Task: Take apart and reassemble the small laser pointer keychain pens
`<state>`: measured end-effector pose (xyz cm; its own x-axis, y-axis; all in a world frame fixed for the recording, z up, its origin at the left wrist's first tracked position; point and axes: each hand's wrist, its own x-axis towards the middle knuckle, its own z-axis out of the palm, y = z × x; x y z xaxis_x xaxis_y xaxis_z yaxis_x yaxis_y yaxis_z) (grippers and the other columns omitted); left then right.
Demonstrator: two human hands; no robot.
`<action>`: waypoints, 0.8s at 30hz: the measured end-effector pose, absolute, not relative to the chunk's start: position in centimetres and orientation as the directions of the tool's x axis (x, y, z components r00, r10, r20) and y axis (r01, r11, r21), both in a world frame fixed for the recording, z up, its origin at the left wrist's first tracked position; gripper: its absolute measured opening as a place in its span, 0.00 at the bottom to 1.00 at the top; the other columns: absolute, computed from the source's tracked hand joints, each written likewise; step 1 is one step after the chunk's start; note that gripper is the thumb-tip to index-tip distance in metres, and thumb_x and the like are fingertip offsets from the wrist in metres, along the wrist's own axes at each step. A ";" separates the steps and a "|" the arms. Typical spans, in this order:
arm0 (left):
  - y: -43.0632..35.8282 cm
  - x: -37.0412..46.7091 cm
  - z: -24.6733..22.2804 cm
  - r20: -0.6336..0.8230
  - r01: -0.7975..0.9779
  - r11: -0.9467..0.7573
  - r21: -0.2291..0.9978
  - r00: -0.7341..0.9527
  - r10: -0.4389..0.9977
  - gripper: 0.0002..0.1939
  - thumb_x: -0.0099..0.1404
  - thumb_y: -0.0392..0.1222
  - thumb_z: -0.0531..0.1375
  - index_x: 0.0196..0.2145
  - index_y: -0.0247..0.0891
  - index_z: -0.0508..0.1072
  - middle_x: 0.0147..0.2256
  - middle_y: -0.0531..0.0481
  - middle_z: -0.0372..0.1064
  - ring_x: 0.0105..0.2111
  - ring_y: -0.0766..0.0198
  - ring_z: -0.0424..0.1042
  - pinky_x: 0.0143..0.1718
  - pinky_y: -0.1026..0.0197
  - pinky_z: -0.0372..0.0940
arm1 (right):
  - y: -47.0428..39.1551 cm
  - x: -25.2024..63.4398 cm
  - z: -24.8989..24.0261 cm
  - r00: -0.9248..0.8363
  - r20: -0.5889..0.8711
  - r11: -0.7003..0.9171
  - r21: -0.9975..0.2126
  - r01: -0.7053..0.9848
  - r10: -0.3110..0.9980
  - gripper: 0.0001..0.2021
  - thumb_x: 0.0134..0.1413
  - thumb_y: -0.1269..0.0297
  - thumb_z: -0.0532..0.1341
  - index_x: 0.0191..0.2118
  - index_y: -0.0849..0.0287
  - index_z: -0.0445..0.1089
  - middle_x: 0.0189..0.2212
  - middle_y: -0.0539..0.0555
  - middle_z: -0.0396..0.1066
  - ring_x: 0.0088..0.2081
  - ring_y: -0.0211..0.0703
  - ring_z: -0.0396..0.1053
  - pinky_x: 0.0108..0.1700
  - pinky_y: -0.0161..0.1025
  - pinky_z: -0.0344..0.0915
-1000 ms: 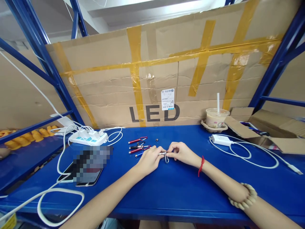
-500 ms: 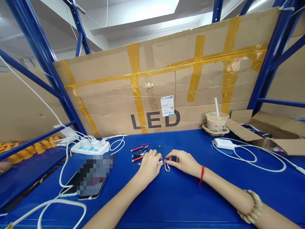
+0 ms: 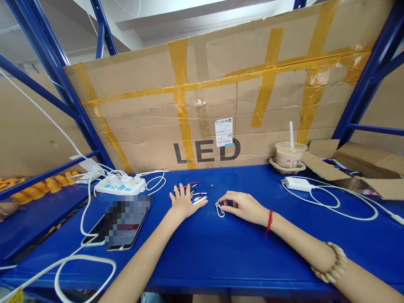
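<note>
My left hand (image 3: 183, 203) lies with its fingers spread over a small group of pen-like items on the blue tabletop. A silver-and-blue one (image 3: 199, 200) shows beside its thumb, and a red one (image 3: 193, 184) sticks out behind the fingers; the hand hides parts of the others. My right hand (image 3: 241, 205), with a red string at the wrist, has its thumb and index finger at a silver carabiner (image 3: 220, 210), pinching its upper end. A tiny metallic piece (image 3: 211, 186) sits behind, between the two hands.
On the left are a white power strip (image 3: 116, 184) with cables and a dark tablet (image 3: 128, 235) beside a phone. A cup (image 3: 288, 155), a white charger (image 3: 298, 184) and an open cardboard box (image 3: 372, 168) stand at the right. Cardboard (image 3: 142, 126) closes off the back.
My left hand has moved left, away from the carabiner, and its fingers have spread out over the pen-like items. My right hand remains at the carabiner. The camera view has shifted slightly.
</note>
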<state>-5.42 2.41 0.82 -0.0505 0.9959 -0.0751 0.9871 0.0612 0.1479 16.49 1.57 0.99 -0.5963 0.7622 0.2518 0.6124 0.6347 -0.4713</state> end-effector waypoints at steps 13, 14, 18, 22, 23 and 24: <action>1.9 -5.7 2.3 0.030 0.999 -0.026 -0.034 0.027 0.999 0.37 0.58 0.60 0.50 0.57 0.30 0.53 0.57 0.33 0.50 0.57 0.43 0.46 0.54 0.46 0.44 | 0.9 15.8 1.1 -0.663 0.262 0.690 -0.485 0.538 0.701 0.15 0.48 0.53 0.59 0.42 0.51 0.69 0.31 0.47 0.69 0.22 0.31 0.60 0.27 0.30 0.56; 1.7 -5.7 2.4 0.082 0.997 -0.049 -0.057 0.054 0.995 0.34 0.58 0.58 0.52 0.54 0.31 0.57 0.54 0.33 0.53 0.56 0.44 0.50 0.53 0.47 0.46 | 0.8 15.7 1.0 -0.658 0.266 0.687 -0.486 0.540 0.705 0.12 0.49 0.56 0.58 0.40 0.51 0.69 0.30 0.47 0.69 0.22 0.31 0.60 0.27 0.30 0.56; 1.1 -5.2 2.7 0.250 0.984 -0.149 -0.101 0.170 0.953 0.18 0.57 0.48 0.58 0.42 0.35 0.67 0.44 0.40 0.62 0.47 0.50 0.60 0.47 0.50 0.54 | 0.8 15.2 0.8 -0.609 0.280 0.660 -0.466 0.590 0.742 0.08 0.52 0.63 0.55 0.36 0.52 0.71 0.31 0.46 0.69 0.22 0.30 0.61 0.27 0.30 0.56; 0.9 -4.5 2.6 0.299 0.969 -0.223 -0.110 0.247 0.922 0.14 0.58 0.46 0.57 0.40 0.36 0.68 0.41 0.42 0.64 0.44 0.52 0.61 0.45 0.50 0.55 | 1.0 15.2 0.3 -0.557 0.306 0.633 -0.448 0.632 0.772 0.10 0.52 0.64 0.54 0.39 0.51 0.70 0.34 0.47 0.69 0.25 0.32 0.63 0.27 0.31 0.58; 0.9 -4.3 2.6 0.302 0.966 -0.235 -0.110 0.258 0.918 0.14 0.58 0.45 0.57 0.41 0.36 0.68 0.41 0.42 0.64 0.44 0.52 0.61 0.45 0.50 0.55 | 1.0 15.3 0.2 -0.552 0.314 0.633 -0.449 0.630 0.773 0.11 0.52 0.63 0.54 0.41 0.51 0.70 0.35 0.48 0.68 0.26 0.33 0.64 0.28 0.31 0.59; 0.8 -4.2 2.5 0.303 0.961 -0.254 -0.107 0.275 0.912 0.14 0.59 0.44 0.56 0.42 0.37 0.67 0.42 0.42 0.63 0.44 0.53 0.61 0.45 0.51 0.55 | 1.1 15.3 0.2 -0.553 0.322 0.637 -0.454 0.623 0.769 0.12 0.52 0.63 0.54 0.42 0.51 0.69 0.37 0.49 0.68 0.28 0.34 0.64 0.30 0.32 0.60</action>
